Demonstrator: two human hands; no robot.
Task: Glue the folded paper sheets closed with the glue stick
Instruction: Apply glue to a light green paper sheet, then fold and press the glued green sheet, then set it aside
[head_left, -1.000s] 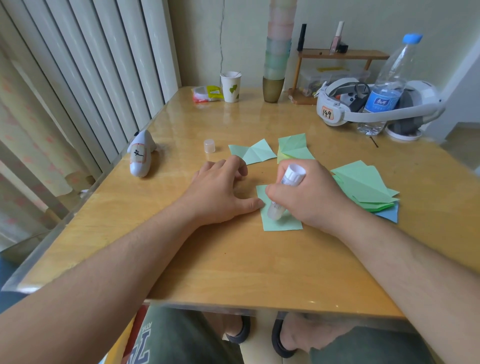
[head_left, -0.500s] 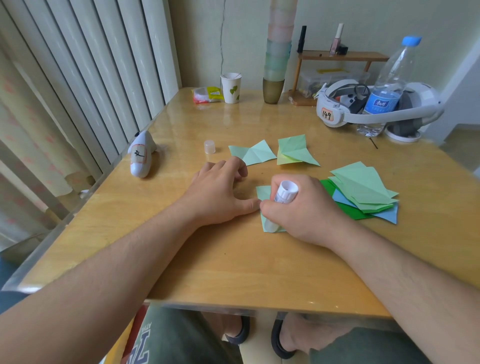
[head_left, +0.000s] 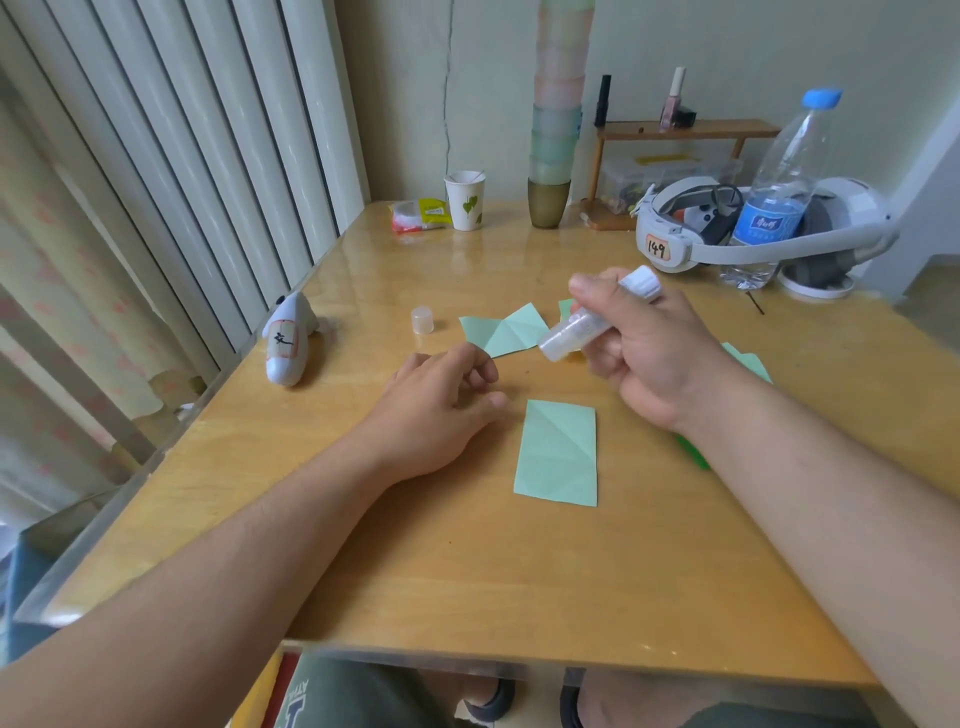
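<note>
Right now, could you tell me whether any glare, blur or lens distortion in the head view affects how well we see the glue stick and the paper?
Head view: the glue stick in the right hand looks slightly soft; the folded paper by the left hand is sharp; glare streaks the far part of the table; wide-angle distortion bends the blinds.
</note>
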